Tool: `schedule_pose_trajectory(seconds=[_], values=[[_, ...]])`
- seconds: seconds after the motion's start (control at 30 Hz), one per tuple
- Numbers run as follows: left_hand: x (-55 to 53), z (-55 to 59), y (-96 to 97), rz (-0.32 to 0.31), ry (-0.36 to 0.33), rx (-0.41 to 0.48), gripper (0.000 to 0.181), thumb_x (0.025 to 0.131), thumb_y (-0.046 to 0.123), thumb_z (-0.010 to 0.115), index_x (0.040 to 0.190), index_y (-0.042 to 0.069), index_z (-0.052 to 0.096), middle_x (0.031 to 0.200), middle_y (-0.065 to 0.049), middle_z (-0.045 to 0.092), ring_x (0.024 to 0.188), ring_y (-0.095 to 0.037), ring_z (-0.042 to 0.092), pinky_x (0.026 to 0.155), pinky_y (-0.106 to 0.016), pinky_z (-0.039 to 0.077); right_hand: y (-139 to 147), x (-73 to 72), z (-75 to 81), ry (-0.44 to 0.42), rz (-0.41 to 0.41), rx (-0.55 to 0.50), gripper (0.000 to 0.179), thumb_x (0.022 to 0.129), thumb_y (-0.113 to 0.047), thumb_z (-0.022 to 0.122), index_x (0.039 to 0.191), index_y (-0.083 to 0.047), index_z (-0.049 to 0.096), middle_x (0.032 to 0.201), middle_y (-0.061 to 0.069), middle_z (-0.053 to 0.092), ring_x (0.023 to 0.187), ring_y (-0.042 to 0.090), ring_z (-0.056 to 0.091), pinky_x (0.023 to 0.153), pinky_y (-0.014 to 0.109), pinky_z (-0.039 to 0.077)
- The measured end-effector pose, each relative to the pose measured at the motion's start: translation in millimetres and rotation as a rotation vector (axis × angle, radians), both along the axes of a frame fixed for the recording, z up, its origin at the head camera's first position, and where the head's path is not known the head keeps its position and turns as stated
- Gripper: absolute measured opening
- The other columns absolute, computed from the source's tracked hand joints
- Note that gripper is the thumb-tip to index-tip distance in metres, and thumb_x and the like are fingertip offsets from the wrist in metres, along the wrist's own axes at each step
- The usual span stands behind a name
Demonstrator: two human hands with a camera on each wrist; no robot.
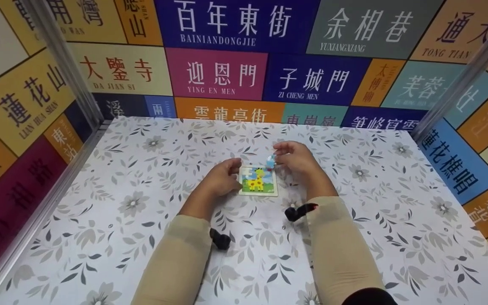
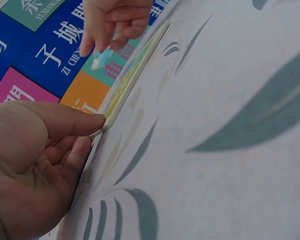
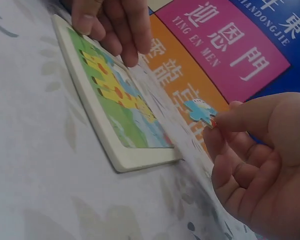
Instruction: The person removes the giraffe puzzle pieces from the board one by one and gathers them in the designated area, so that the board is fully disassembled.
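While your left hand (image 1: 222,180) grips the left edge of a puzzle tray (image 1: 261,195) in the head view, your right hand (image 1: 298,157) pinches a small light-blue puzzle piece (image 1: 270,161) by the tray's far right corner. Between your two grips is the giraffe picture (image 1: 256,184), yellow with reddish spots, set inside the tray's pale frame. Nearer to you than either grip are your beige sleeves (image 1: 176,258). Under your hands spreads a flowered tablecloth (image 1: 265,250), and beyond them rise lettered wall panels (image 1: 220,55).

In the left wrist view, your left thumb lies on top of the tray's rim and your fingers bend in at its side, so the edge is held between them. The tray runs away from this grip along the cloth; past it, your right hand hangs with the blurred piece at its fingertips.

In the right wrist view, the piece sits between your right thumb and forefinger, its knobbed end pointing away from them, a spot of red right beside the pinch. The tray lies apart from this grip, with your left thumb on its opposite edge.
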State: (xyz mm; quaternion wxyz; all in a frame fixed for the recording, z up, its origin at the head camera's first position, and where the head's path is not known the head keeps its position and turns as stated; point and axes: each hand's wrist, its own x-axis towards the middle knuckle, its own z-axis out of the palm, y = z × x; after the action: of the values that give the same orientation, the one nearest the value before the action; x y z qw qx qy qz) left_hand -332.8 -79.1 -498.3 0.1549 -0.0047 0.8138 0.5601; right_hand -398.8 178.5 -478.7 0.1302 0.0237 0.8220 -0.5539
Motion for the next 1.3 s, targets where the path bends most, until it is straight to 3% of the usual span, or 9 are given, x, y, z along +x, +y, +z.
schedule_pose_trajectory(seconds=[0.27,0.47,0.57,0.67,0.97,1.3], values=[[-0.7,2.0,-4.3,0.001,-0.041,-0.011,0.086,0.086,-0.005,0.078,0.161,0.023,0.048,0.157,0.004,0.056,0.147,-0.019,0.053,0.127,-0.038,0.04,20.6,-3.3,-2.4,-0.061,-0.094,-0.008,0.044,0.1,-0.002,0.068,0.142,-0.013,0.066,0.126,0.006,0.067,0.106,0.019,0.067,0.094,0.035,0.057],[-0.3,1.7,-6.0,-0.015,-0.019,0.014,0.087,0.085,-0.007,0.078,0.162,0.021,0.047,0.159,0.001,0.055,0.148,-0.021,0.053,0.127,-0.038,0.04,28.6,-5.0,-3.4,-0.119,-0.131,0.029,0.042,0.098,-0.006,0.07,0.139,-0.016,0.067,0.122,0.004,0.069,0.09,0.018,0.065,0.072,0.028,0.053],[0.1,1.1,-6.3,-0.019,-0.015,0.018,0.088,0.085,-0.008,0.077,0.162,0.02,0.047,0.159,0.0,0.054,0.148,-0.022,0.053,0.126,-0.038,0.041,31.4,-5.2,-3.0,-0.159,-0.146,0.055,0.041,0.099,-0.01,0.07,0.138,-0.021,0.067,0.123,0.002,0.07,0.088,0.019,0.062,0.068,0.029,0.048],[0.4,0.6,-6.0,-0.017,-0.022,0.006,0.088,0.085,-0.007,0.077,0.162,0.021,0.047,0.16,0.002,0.054,0.149,-0.022,0.053,0.127,-0.039,0.041,33.1,-5.9,-3.5,-0.187,-0.167,0.065,0.041,0.098,-0.01,0.072,0.137,-0.022,0.067,0.126,0.001,0.071,0.092,0.019,0.064,0.072,0.031,0.049],[-0.6,0.5,-4.7,-0.024,-0.026,-0.005,0.088,0.086,-0.007,0.077,0.162,0.022,0.046,0.162,0.002,0.053,0.151,-0.023,0.052,0.128,-0.039,0.04,30.1,-13.2,-13.2,-0.147,-0.212,0.1,0.033,0.099,-0.009,0.071,0.131,-0.018,0.069,0.123,0.004,0.074,0.102,0.018,0.073,0.081,0.031,0.055],[-0.5,1.0,-4.7,-0.037,-0.031,0.002,0.089,0.085,-0.009,0.077,0.163,0.022,0.046,0.162,0.003,0.053,0.152,-0.022,0.051,0.128,-0.038,0.039,28.1,-13.0,-15.1,-0.1,-0.23,0.006,0.033,0.098,-0.004,0.072,0.131,-0.006,0.07,0.119,0.01,0.073,0.099,0.018,0.074,0.088,0.03,0.063]])
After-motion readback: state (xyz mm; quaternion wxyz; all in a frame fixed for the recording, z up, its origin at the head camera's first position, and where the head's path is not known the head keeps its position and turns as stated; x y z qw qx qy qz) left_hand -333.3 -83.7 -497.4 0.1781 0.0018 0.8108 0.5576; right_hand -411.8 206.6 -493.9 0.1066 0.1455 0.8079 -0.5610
